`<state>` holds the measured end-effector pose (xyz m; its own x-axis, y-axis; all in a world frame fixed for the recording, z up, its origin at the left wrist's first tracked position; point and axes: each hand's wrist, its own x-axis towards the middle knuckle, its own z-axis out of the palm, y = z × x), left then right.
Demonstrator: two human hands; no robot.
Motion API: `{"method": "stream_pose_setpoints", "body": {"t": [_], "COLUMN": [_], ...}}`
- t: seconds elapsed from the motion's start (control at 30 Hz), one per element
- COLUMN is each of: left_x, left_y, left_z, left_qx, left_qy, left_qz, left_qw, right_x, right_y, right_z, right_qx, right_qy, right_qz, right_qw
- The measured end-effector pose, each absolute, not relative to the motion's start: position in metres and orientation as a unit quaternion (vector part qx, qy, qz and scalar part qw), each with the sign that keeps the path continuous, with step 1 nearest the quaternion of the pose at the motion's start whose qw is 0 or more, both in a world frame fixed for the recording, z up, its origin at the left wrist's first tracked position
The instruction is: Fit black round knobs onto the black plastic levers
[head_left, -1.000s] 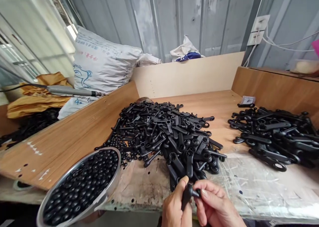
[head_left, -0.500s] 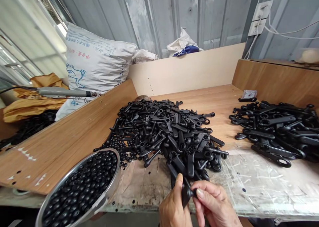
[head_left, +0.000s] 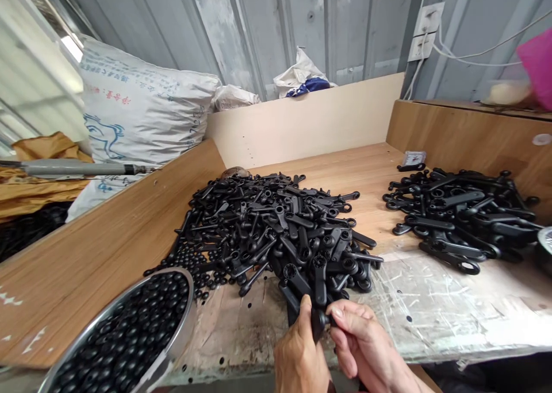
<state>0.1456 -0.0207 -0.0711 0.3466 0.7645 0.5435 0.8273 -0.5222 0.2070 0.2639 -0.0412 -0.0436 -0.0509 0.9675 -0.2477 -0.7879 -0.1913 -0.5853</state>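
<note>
**Both hands closed on one black lever at the bench edge**

The left hand [head_left: 299, 355] was closed around a black lever [head_left: 318, 323], thumb laid along its upper side and the remaining fingers wrapped beneath it. The right hand [head_left: 366, 347] met it from the other side. The right thumb and forefinger were pinched narrowly at the lever's round end, fingertips [head_left: 334, 311] touching the part. What the pinch held there, apart from the lever itself, could not be determined. The lever was upright to slightly tilted between the two hands, just above the near edge of the bench [head_left: 431, 318].

Directly beyond the fingertips, almost touching them, lay the large pile [head_left: 276, 226] of identical black levers. A second pile [head_left: 461, 215] lay well apart, beyond and to the right of the right hand. To the left of the left hand stood a steel bowl [head_left: 183, 338], tilted and filled with black balls [head_left: 125, 335]. More loose balls were scattered between the bowl and the large pile.

The bench surface near the hands was worn, scratched and drilled with small holes. Wooden boards [head_left: 302, 123] walled it at the left, rear and right. Behind these stood a printed white sack [head_left: 142, 117] and corrugated metal walls [head_left: 267, 31], with a socket [head_left: 425, 31] and wires at the upper right.
</note>
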Motion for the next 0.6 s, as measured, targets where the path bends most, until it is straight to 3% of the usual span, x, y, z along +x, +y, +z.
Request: {"method": "stream_pose_setpoints", "body": {"t": [0.23, 0.43, 0.6], "left_x": [0.170, 0.185, 0.185], "left_y": [-0.025, -0.031, -0.026], "left_z": [-0.083, -0.081, -0.059], "left_qx": [-0.849, -0.788, -0.731], "left_qy": [-0.389, -0.451, -0.482], "left_qz": [-0.359, -0.339, -0.359], "left_qw": [0.010, -0.246, -0.323], "right_x": [0.270, 0.293, 0.309], "right_y": [-0.049, -0.059, -0.065], "right_z": [-0.053, -0.056, -0.049], "right_qx": [-0.299, -0.268, -0.253], "right_qy": [-0.082, -0.110, -0.105], "right_qz": [0.713, 0.676, 0.669], "right_qw": [0.629, 0.678, 0.691]}}
